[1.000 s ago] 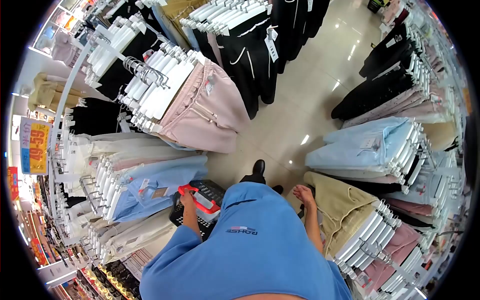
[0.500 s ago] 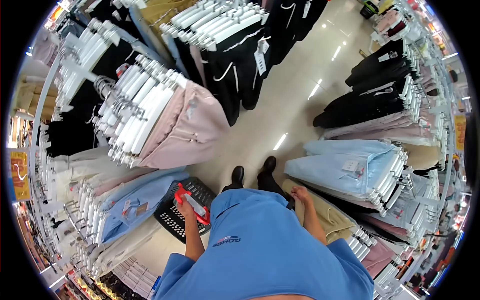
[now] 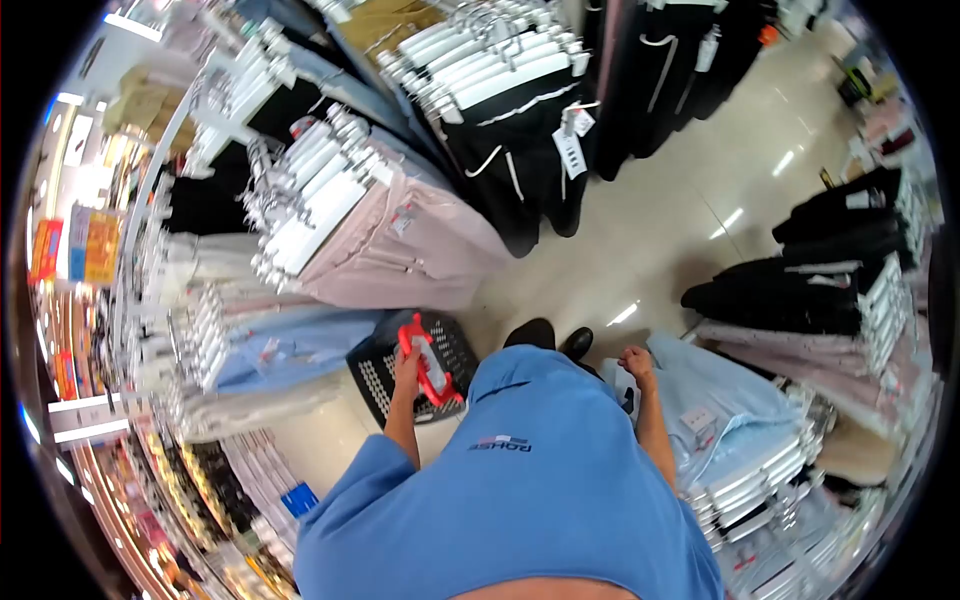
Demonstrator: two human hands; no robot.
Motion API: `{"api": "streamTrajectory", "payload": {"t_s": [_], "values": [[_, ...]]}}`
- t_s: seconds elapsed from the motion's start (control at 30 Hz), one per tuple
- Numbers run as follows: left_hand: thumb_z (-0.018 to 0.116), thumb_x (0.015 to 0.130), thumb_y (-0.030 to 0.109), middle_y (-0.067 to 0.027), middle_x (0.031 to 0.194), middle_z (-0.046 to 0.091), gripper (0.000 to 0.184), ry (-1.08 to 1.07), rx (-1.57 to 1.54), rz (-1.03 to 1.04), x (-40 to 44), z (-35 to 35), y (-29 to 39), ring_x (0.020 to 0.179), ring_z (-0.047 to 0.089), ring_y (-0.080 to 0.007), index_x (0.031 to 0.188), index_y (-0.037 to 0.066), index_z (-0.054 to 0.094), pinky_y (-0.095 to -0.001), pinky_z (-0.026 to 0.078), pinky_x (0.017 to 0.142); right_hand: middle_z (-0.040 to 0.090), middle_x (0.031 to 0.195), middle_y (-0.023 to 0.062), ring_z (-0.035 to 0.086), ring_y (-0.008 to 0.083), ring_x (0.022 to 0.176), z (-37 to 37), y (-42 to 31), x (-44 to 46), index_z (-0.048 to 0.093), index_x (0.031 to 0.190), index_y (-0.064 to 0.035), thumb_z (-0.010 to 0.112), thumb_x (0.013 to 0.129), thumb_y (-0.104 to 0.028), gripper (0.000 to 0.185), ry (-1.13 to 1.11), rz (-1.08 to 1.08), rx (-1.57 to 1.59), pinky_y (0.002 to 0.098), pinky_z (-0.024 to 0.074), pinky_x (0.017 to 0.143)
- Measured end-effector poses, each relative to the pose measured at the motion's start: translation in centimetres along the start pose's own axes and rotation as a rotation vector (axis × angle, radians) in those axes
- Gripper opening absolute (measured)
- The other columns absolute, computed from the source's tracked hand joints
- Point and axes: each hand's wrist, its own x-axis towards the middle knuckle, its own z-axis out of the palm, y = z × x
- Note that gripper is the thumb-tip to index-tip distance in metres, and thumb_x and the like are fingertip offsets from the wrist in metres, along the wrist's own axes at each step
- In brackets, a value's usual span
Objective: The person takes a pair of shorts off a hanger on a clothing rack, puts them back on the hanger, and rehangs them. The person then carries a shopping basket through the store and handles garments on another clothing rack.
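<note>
My left hand [image 3: 408, 372] is wrapped round the red handle [image 3: 431, 360] of a black shopping basket [image 3: 372, 378] with a perforated wall. The basket hangs low at my left side, beside blue trousers [image 3: 290, 352] on a rack. My right hand [image 3: 636, 366] is closed, fingers curled, close to the edge of light blue trousers [image 3: 715, 405] with a tag. I cannot tell whether it touches the cloth or holds anything.
Pink trousers [image 3: 420, 245] and black trousers with white drawstrings [image 3: 520, 160] hang to the left and ahead. More black trousers [image 3: 790, 295] hang on the right rack. A tiled aisle floor [image 3: 650, 235] runs between the racks. Packaged goods [image 3: 255, 470] sit lower left.
My body has moved along the aisle and turned right. My right hand has left the beige trousers and is by the light blue ones. The basket stays in my left hand.
</note>
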Motion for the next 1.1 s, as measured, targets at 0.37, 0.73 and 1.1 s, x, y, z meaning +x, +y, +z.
{"api": "streamTrajectory", "payload": {"t_s": [0.37,0.73,1.1], "values": [[0.059,0.089,0.011,-0.0022,0.071,0.059,0.014,0.347,0.248,0.065,-2.5,11.1,-5.2,0.057,0.056,-0.0122,0.101,0.006,0.064,-0.0289,0.045,0.052,0.065,0.077,0.007,0.057,0.016,0.06,-6.9,-8.4,5.3,0.064,0.086,-0.0031,0.058,0.098,-0.027,0.027,-0.294,0.111,0.047,0.0287,0.044,0.052],[0.06,0.09,0.026,-0.0207,0.092,0.07,0.026,0.508,0.211,0.023,-0.5,23.6,-5.1,0.091,0.068,-0.0361,0.103,0.005,0.068,-0.0417,0.052,0.081,0.067,0.081,0.0039,0.064,0.0186,0.073,-17.7,-21.9,18.7,0.068,0.088,-0.0017,0.059,0.095,-0.019,0.02,-0.338,-0.789,-1.686,0.0363,0.0526,0.068],[0.062,0.09,0.017,-0.0043,0.069,0.063,0.013,0.533,0.239,0.113,1.9,32.0,-7.4,0.058,0.057,-0.014,0.09,0.004,0.066,-0.032,0.045,0.054,0.073,0.103,0.0095,0.069,0.018,0.092,-20.7,-29.0,22.4,0.066,0.116,-0.0057,0.061,0.1,-0.032,0.031,-0.174,0.089,-0.114,0.031,0.0542,0.079]]}}
